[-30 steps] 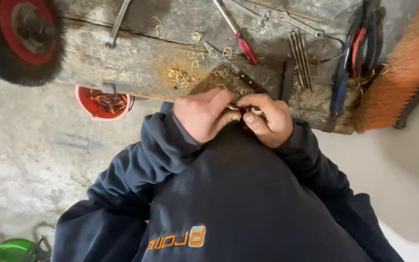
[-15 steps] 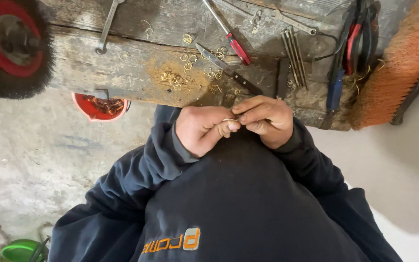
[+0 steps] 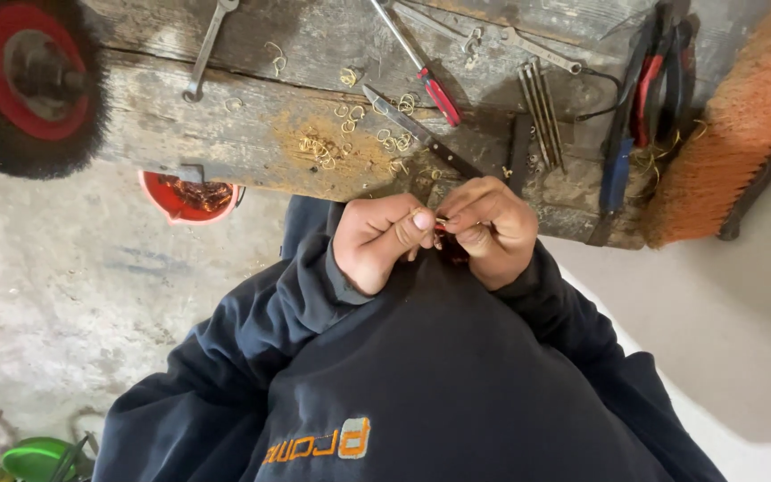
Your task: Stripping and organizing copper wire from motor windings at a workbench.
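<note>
Nearest the camera is the person's dark navy sweatshirt (image 3: 421, 384), its sleeves running up to two hands held close together just in front of the chest. The left hand (image 3: 377, 241) is curled, thumb and forefinger pinching a small brass-coloured ring (image 3: 440, 220); the right hand (image 3: 488, 228) meets it from the other side, its fingertips closed on the same small piece, so the two hands touch at the pinch. Something red shows just under the fingers, too hidden to name. Just beyond the hands lies a worn wooden workbench (image 3: 225, 134), with a scatter of loose brass rings (image 3: 350, 120) on a rust-stained patch. A knife (image 3: 417, 134) lies slantwise among them, and a red-handled screwdriver (image 3: 421, 71) lies a little farther back. To the right of these are a bundle of thin metal rods (image 3: 542, 107), then pliers with red and blue handles (image 3: 635, 98), and an orange-bristled brush (image 3: 729, 134) at the bench's right end. An open-end wrench (image 3: 207, 45) rests toward the left. Below the bench edge a red bucket (image 3: 185, 196) stands on the concrete floor (image 3: 55, 277), and at far left is a wire wheel with a red hub (image 3: 24, 80).
</note>
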